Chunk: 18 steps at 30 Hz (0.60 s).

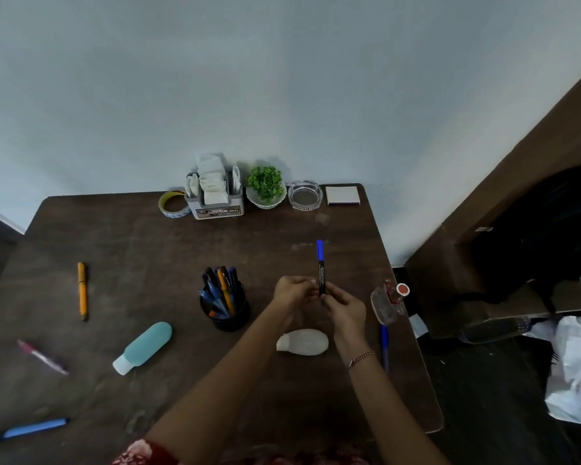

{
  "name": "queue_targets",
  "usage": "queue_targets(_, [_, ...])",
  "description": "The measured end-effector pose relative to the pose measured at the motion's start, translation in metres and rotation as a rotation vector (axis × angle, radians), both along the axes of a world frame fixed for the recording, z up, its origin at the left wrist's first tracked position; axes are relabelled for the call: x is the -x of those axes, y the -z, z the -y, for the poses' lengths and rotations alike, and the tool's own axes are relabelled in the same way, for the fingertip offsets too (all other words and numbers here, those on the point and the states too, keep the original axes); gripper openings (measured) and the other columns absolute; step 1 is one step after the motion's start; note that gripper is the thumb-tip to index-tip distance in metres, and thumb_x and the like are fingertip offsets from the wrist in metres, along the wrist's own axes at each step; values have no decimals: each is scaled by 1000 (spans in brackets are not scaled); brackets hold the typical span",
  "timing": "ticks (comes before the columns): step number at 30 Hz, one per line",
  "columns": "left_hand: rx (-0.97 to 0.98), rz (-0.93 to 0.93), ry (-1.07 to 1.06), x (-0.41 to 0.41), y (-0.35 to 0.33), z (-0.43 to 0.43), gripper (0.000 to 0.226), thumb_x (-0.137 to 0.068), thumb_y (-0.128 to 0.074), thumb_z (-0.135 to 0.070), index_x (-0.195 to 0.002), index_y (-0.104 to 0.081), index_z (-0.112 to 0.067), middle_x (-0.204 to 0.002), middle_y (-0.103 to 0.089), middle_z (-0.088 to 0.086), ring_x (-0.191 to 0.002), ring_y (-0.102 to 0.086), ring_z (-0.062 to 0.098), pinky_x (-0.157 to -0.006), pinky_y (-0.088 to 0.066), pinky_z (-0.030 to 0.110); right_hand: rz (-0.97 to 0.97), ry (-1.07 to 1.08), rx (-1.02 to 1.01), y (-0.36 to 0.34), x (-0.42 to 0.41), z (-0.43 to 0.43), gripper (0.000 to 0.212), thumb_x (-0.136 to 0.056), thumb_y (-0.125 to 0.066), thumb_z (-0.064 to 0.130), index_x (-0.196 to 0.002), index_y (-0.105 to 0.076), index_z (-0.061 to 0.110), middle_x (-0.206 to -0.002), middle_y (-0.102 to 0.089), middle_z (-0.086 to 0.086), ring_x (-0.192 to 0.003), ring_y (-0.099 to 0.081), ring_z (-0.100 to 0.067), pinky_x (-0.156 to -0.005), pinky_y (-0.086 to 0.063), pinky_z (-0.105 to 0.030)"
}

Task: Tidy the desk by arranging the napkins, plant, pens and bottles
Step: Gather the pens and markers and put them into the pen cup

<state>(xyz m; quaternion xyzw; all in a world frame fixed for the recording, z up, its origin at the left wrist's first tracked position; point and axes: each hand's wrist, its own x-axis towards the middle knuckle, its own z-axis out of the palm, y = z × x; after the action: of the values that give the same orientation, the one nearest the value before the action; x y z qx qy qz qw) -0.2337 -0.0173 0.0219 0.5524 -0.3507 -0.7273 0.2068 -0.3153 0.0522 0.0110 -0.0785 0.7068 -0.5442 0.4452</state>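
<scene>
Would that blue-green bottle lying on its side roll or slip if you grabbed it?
The blue-green plastic bottle with a white cap lies flat on the brown desk, so a sideways push would probably roll it. Its smooth, rounded body may be slightly slippery, likely not fragile.

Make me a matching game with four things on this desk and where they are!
Things:
1. marker
2. teal bottle
3. plant
4. white bottle

Places:
A. at the back, by the wall
B. lying on its side, left of the pen cup
C. lying on its side, right of the pen cup
D. held by the left hand and right hand

Pairs: 1-D, 2-B, 3-A, 4-C
</scene>
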Motion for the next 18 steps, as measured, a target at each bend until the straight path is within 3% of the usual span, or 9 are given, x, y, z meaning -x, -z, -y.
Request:
queue_targets(5, [92, -24, -61, -21, -15, 0, 22, -88, -62, -4, -107, -63, 8, -81, -68, 10, -65, -68, 12, -61, -56, 18, 32, -22, 72, -20, -21, 0, 27, -82, -59, -8, -104, -69, 5, -99, -71, -7, -94, -66, -18, -89, -54, -32])
queue_targets(9, [146, -34, -112, -38, -27, 1, 23, -85, -66, -4, -105, -64, 7, -82, -68, 9, -73, -67, 17, -63, -57, 19, 42, -50, 145, -36, -39, 0, 29, -83, -56, -11, -108, -66, 0, -96, -69, -8, -85, -65, -12, -86, -53, -27])
queue_targets(16, [247, -41, -191, -73, -46, 9, 23, -85, -67, -7, -104, -65, 6, -79, -67, 6, -71, -66, 14, -65, -57, 19, 114, -132, 198, -48, -66, 2, 29, -85, -55, -9, -109, -66, 1, -103, -70, -12, -97, -66, -22, -89, -53, -31])
queue_targets(18, [279, -32, -223, -83, -54, 15, 23, -84, -68, -8, -104, -66, 4, -79, -67, 5, -70, -64, 12, -62, -56, 16, 149, -163, 215, -47, -73, 3, 28, -85, -55, -10, -108, -66, 2, -103, -70, -11, -98, -66, -21, -83, -54, -26])
